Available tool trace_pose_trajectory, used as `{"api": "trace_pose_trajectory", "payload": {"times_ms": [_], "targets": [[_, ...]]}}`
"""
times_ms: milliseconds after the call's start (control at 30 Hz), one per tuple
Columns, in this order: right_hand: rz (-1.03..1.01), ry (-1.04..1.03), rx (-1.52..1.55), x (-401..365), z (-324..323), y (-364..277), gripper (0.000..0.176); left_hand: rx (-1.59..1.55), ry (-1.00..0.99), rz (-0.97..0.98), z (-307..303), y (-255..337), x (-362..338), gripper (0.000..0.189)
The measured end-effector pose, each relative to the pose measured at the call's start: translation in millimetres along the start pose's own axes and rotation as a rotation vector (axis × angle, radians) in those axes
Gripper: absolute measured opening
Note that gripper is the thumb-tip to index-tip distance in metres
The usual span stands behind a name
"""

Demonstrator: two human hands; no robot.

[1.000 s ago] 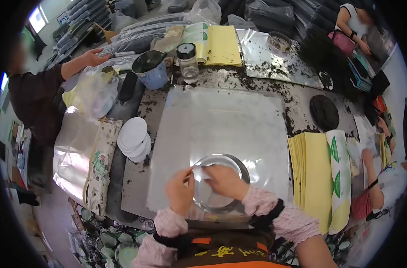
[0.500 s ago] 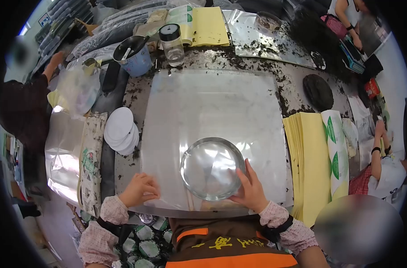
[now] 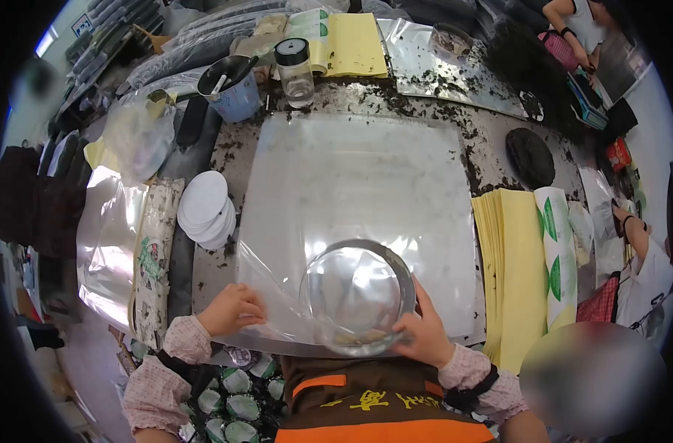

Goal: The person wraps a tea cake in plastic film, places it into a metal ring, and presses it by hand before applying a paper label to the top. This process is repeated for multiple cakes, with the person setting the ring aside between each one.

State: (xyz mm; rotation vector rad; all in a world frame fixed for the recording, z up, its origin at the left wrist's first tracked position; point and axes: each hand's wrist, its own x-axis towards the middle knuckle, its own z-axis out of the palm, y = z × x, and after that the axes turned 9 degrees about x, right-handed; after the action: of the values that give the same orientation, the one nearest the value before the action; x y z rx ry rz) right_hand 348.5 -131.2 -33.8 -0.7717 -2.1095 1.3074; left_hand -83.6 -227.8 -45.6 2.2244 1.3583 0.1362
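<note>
A shallow round dish (image 3: 355,292) with a shiny rim stands tilted over the near edge of the work surface. My right hand (image 3: 429,332) grips its right side, thumb and fingers around the rim. To the left, my left hand (image 3: 235,308) is closed, its fingers pinched on the near left edge of a clear plastic sheet (image 3: 274,284). That corner of the sheet is raised in a fold that runs toward the dish. Under both lies a large pale flat sheet (image 3: 351,177), with bright reflections near the dish.
White paper discs (image 3: 204,203) are stacked at left beside foil wrappers (image 3: 108,251). Yellow sheets (image 3: 510,273) lie at right, near a dark pressed cake (image 3: 529,157). A blue bucket (image 3: 237,100) and lidded jar (image 3: 296,77) stand behind, among loose dark leaves. A co-worker's arm (image 3: 632,225) is at far right.
The dish has moved toward me and tilted in my right hand. The corner of the plastic sheet has come up beside my left hand. A person at far left has shifted away.
</note>
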Motion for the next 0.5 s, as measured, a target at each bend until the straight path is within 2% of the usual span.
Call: {"api": "trace_pose_trajectory", "payload": {"times_ms": [67, 133, 167, 200, 233, 267, 300, 333, 400, 500], "targets": [[-0.124, -0.071, -0.038, -6, -10, -16, 0.029, 0.019, 0.005, -0.001, -8, 4, 2, 0.019], [0.179, -0.233, 0.207, 4, 6, -35, 0.03, -0.048, 0.081, -0.054, 3, 1, 6, 0.013], [0.228, -0.308, 0.286, 14, 23, -44, 0.033, -0.074, 0.118, -0.077, 4, 0, 10, 0.011], [0.282, -0.38, 0.36, 24, 39, -53, 0.038, -0.116, 0.243, -0.145, -15, 10, 19, 0.01], [0.235, -0.452, 0.384, 33, 55, -59, 0.045, -0.156, 0.373, -0.208, -48, 30, 30, 0.01], [-0.04, -0.452, 0.169, 37, 62, -44, 0.045, -0.195, 0.506, -0.263, -77, 45, 36, 0.009], [-0.307, -0.383, -0.057, 42, 68, -28, 0.045, -0.12, 0.522, -0.194, -85, 54, 30, 0.009], [-0.274, -0.254, -0.065, 47, 61, -19, 0.044, -0.051, 0.542, -0.127, -81, 66, 18, 0.009], [-0.152, -0.058, -0.151, 64, 39, 4, 0.043, 0.184, 0.376, 0.007, -62, 78, 5, 0.015], [0.107, 0.13, -0.284, 75, 14, 31, 0.048, 0.464, 0.134, 0.001, 1, 55, 8, 0.029]]}}
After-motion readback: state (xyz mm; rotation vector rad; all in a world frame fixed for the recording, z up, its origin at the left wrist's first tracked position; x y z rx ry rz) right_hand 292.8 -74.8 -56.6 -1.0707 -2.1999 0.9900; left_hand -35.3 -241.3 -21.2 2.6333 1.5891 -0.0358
